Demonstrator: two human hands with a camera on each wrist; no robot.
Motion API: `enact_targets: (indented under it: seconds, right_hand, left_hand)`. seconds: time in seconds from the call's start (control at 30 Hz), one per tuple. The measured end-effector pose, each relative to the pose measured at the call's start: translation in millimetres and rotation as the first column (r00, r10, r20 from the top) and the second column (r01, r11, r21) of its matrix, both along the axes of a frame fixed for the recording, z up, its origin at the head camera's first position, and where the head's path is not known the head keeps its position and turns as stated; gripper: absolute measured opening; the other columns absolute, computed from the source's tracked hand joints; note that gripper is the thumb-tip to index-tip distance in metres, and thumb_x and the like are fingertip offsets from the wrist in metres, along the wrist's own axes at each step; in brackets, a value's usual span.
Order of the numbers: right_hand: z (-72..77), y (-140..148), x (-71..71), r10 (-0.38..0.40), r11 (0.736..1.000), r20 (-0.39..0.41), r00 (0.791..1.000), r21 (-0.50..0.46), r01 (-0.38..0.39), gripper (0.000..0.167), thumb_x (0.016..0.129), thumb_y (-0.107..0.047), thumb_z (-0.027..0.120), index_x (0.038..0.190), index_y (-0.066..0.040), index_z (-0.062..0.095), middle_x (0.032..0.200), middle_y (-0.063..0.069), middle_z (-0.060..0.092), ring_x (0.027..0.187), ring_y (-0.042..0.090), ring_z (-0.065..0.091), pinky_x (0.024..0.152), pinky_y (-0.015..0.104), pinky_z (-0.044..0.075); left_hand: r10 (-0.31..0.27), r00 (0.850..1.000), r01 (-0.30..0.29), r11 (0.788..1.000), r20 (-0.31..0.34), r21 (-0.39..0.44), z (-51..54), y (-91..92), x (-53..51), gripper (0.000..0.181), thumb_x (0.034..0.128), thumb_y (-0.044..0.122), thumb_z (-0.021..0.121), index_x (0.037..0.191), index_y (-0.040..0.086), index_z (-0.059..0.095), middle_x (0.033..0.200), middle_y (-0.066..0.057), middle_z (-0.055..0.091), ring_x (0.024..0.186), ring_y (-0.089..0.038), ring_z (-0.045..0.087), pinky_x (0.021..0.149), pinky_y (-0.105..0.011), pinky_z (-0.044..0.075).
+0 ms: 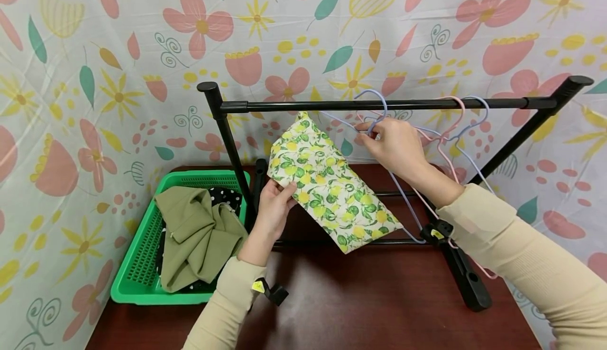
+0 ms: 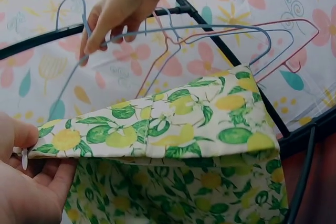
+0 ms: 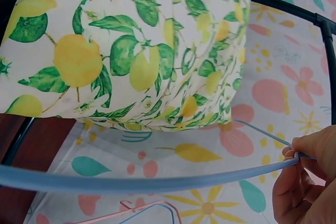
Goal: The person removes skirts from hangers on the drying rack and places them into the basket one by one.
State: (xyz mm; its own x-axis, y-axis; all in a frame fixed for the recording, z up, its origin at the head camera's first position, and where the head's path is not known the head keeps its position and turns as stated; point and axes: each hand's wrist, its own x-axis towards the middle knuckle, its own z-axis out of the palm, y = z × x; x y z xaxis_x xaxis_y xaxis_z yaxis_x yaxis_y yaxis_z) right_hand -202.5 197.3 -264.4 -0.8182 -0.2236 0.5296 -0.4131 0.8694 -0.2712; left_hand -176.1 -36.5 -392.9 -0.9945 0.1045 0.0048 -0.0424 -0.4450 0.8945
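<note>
My left hand (image 1: 272, 210) pinches one edge of a white garment (image 1: 332, 186) printed with lemons and green leaves. A small white zipper pull (image 2: 24, 159) shows by its thumb in the left wrist view. The garment hangs slanted, and its top edge (image 2: 173, 124) gapes slightly. My right hand (image 1: 398, 147) grips a blue hanger (image 3: 157, 183) just below its hook, at the height of the rail. One end of the hanger reaches the garment's far corner; whether it goes inside or behind the cloth, I cannot tell.
A black rack rail (image 1: 294, 106) crosses the view. A pink hanger (image 1: 459, 108) and another blue hanger (image 1: 485, 108) hang at its right. On the left, a green basket (image 1: 137, 265) holds an olive cloth (image 1: 199, 239) and black polka-dot fabric (image 1: 225, 197). A flowered curtain stands behind.
</note>
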Motion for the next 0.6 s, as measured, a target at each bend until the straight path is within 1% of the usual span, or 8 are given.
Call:
enact_targets:
  seconds: [0.17, 0.33, 0.47, 0.6]
  right_hand:
    - [-0.9, -1, -0.7, -0.014, 1.0, 0.014, 1.0, 0.003, 0.014, 0.048, 0.084, -0.025, 0.067, 0.047, -0.012, 0.039, 0.051, 0.003, 0.035, 0.041, 0.014, 0.03, 0.04, 0.028, 0.024]
    - [0.6, -2, -1.3, -0.026, 1.0, 0.031, 0.999, -0.012, 0.026, 0.049, 0.085, -0.024, 0.064, 0.047, -0.013, 0.035, 0.05, 0.002, 0.033, 0.039, 0.013, 0.029, 0.038, 0.027, 0.023]
    - [1.6, -2, -3.0, -0.035, 0.999, 0.027, 0.999, -0.012, 0.036, 0.048, 0.086, -0.022, 0.063, 0.047, -0.012, 0.036, 0.05, 0.002, 0.033, 0.04, 0.014, 0.029, 0.038, 0.027, 0.022]
    - [0.4, -2, -4.9, -0.051, 0.999, 0.022, 0.998, 0.006, 0.051, 0.048, 0.085, -0.023, 0.064, 0.047, -0.012, 0.038, 0.05, 0.002, 0.034, 0.041, 0.016, 0.031, 0.039, 0.028, 0.023]
  left_hand:
    - [-0.004, 1.0, 0.004, 1.0, -0.029, -0.013, 13.9, -0.4, 0.1, 0.031, 0.0925, 0.007, 0.054, 0.122, 0.006, 0.047, 0.098, -0.002, 0.061, 0.089, -0.013, 0.062, 0.08, -0.03, 0.05]
    - [-0.015, 0.999, 0.013, 0.999, -0.052, -0.035, 27.0, -2.8, 1.5, 0.023, 0.0929, 0.007, 0.053, 0.115, 0.006, 0.048, 0.091, 0.0, 0.061, 0.086, -0.011, 0.061, 0.077, -0.028, 0.05]
    - [-0.017, 0.998, 0.014, 0.998, -0.06, -0.053, 36.0, -5.9, 4.0, 0.015, 0.0929, 0.006, 0.053, 0.107, 0.008, 0.048, 0.086, 0.001, 0.06, 0.083, -0.01, 0.059, 0.075, -0.026, 0.049]
    - [-0.011, 0.997, 0.006, 0.998, -0.073, -0.069, 43.5, -9.9, 5.7, 0.009, 0.0927, 0.005, 0.053, 0.098, 0.01, 0.048, 0.079, 0.003, 0.056, 0.077, -0.009, 0.055, 0.068, -0.024, 0.045]
